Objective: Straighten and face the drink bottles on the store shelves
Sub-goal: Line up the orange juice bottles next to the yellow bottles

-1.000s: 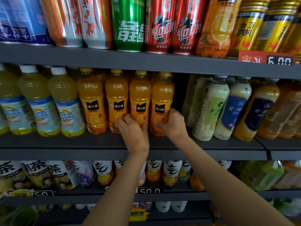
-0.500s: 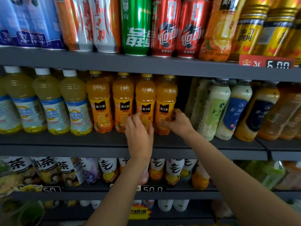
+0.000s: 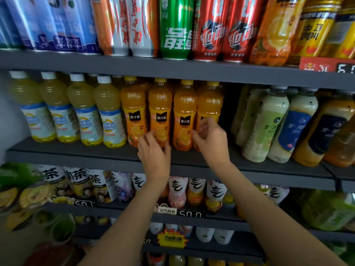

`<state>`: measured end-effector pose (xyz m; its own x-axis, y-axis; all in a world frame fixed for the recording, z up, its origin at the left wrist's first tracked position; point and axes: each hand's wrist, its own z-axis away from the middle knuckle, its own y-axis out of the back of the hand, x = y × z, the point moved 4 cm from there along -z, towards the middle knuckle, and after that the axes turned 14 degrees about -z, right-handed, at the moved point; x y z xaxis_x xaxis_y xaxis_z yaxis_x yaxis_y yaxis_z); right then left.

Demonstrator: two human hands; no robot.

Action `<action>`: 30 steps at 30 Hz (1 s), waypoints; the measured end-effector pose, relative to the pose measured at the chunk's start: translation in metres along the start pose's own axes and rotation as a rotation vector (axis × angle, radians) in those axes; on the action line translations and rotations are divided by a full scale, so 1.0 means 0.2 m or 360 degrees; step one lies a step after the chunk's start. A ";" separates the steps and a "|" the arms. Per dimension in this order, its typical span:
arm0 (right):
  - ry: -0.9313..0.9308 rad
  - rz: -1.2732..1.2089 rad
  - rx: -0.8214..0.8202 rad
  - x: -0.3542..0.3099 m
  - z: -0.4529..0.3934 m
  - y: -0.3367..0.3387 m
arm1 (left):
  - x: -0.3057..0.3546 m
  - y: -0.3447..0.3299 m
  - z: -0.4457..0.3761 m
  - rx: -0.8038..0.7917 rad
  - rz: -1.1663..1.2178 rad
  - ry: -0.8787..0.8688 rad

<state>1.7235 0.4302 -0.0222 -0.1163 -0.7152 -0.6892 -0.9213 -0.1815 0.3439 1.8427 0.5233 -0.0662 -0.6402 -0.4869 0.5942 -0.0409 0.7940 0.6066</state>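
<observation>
Both hands are up at the middle shelf, working the row of four orange juice bottles. The left hand rests against the foot of the second bottle, fingers loosely bent on its lower label; whether they actually grip it or only touch it, I cannot tell. The right hand is curled in front of the fourth bottle, covering its label, thumb and fingers bent as if pinching the side, though the contact itself is hidden.

As for progress, the first bottle, the second and the third bottle stand upright, close together, black logo squares facing out, so that part looks done. The fourth is the one in hand; its facing cannot be judged behind the hand. The pale yellow bottles to the left also stand straight with labels forward. What seems left is the group of milky bottles to the right, beyond a dark gap: they appear to lean and their labels turn different ways, though the wide lens may add to that.

The orange bottles are clear plastic, full, yellow-capped, with a dimpled upper body and a glossy wrap label below.
</observation>
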 end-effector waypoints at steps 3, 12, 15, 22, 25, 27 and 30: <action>0.0029 0.0073 -0.0099 -0.07 -0.01 -0.09 | -0.14 0.10 -0.10 0.0037 0.0029 0.0189; -0.0568 0.0410 -0.0113 -0.20 -0.01 -0.47 | -0.37 0.11 -0.32 -0.0332 -0.0069 -0.0084; -0.0867 0.0391 -0.0077 -0.15 0.04 -0.56 | -0.36 0.10 -0.34 -0.0400 -0.0247 -0.0110; -0.1052 0.0432 0.0193 -0.14 0.07 -0.68 | -0.31 0.00 -0.34 -0.0507 -0.0327 0.0060; -0.1075 0.0438 0.0249 -0.15 0.09 -0.67 | -0.32 0.00 -0.34 -0.0457 -0.0294 -0.0009; -0.1075 0.0461 0.0251 -0.15 0.09 -0.66 | -0.33 -0.01 -0.35 -0.0478 -0.0301 -0.0079; -0.1076 0.0445 0.0246 -0.15 0.08 -0.65 | -0.34 0.01 -0.36 -0.0505 -0.0310 -0.0126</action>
<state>1.8415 0.4863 -0.0567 -0.5107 -0.1408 -0.8482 -0.8598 0.0791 0.5045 1.9410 0.5315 -0.0675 -0.7015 -0.5782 0.4166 0.0642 0.5309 0.8450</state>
